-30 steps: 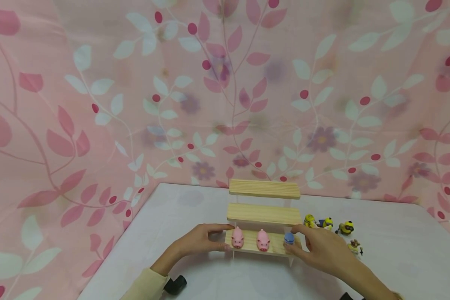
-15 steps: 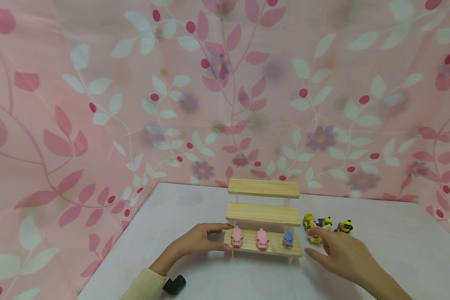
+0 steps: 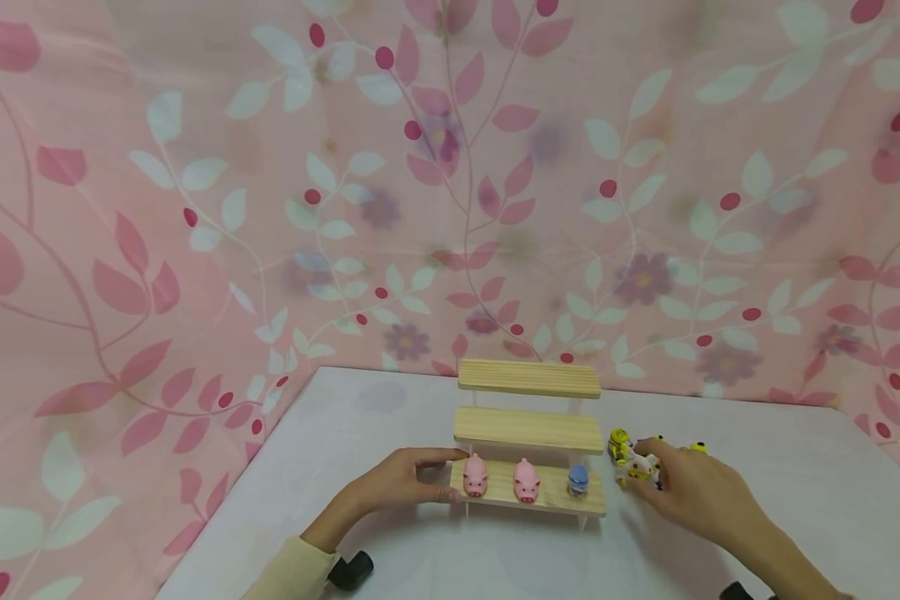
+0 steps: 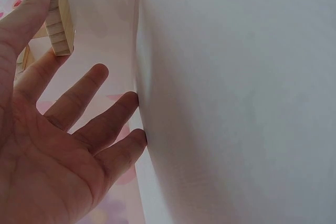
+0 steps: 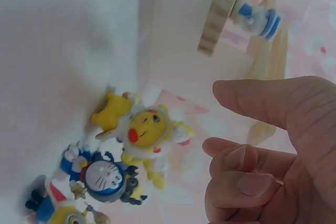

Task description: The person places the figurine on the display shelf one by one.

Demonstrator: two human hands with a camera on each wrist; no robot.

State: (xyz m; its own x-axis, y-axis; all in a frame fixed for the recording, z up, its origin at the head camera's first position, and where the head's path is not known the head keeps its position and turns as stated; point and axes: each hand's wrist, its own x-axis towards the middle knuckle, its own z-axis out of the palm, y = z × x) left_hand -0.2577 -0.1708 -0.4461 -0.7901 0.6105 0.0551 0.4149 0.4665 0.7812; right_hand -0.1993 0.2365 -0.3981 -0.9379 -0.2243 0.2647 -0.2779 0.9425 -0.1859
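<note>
My left hand pinches the left end of a three-tier wooden display stand, thumb in front and index finger behind its lowest board. In the left wrist view, the other fingers spread free below that board's end. Two pink toy pigs and a small figurine with a blue top stand on the lowest board. Right of the stand, my right hand is at a yellow-and-white toy figurine; in the right wrist view, its thumb and curled fingers are parted just short of the figurine.
Other toy figurines are grouped around it: a yellow one, a blue cat with whiskers and one with goggles. The table has a white cloth, and a pink floral curtain rises behind.
My right hand has left the blue-topped figurine on the lowest board and moved right to the toy figurines. My left hand stays at the stand's left end.
</note>
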